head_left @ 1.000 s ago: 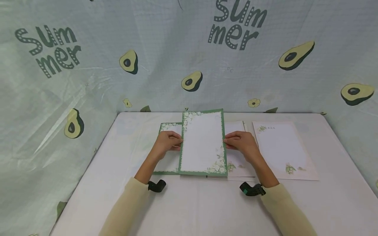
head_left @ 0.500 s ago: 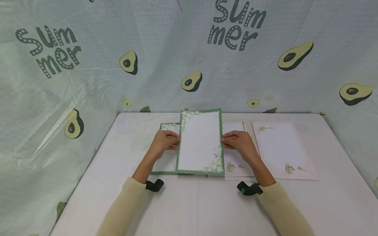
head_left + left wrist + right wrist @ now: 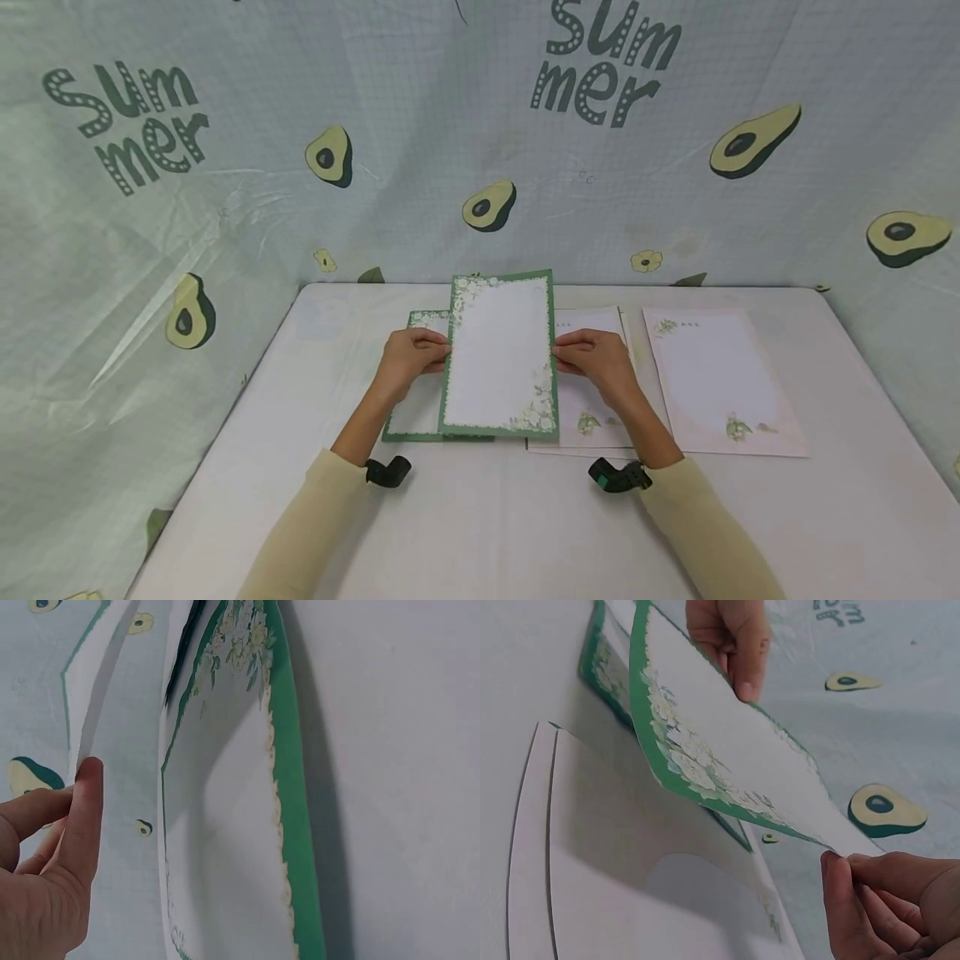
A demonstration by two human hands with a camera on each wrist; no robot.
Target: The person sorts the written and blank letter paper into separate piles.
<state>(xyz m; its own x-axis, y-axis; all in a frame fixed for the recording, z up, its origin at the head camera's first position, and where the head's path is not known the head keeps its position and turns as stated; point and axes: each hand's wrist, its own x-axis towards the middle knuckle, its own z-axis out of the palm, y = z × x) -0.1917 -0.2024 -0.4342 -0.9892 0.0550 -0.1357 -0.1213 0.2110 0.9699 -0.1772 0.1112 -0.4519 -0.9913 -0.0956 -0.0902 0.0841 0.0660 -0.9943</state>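
Note:
A green-bordered sheet of paper [image 3: 498, 354] with white flowers in two corners is held up above the table. My left hand [image 3: 408, 360] pinches its left edge between thumb and fingers, as the left wrist view also shows. On the opposite edge my right hand [image 3: 598, 362] pinches it the same way; in the right wrist view the sheet bows slightly between the two hands. Beneath and to the left lies another green-bordered sheet [image 3: 232, 787], partly covered by the raised one in the head view. Under my right hand lie pink-edged sheets [image 3: 588, 400], overlapping each other.
Farther right on the white table [image 3: 480, 533] lies a separate pink-edged sheet [image 3: 720, 375] with small flower prints. A pale curtain [image 3: 405, 125] printed with avocados and lettering hangs behind and along the sides of the table.
Both hands have moved left with the raised green-bordered sheet, and it sits slightly higher. More of the pink-edged sheets shows, and less of the lower green-bordered one's left part is uncovered.

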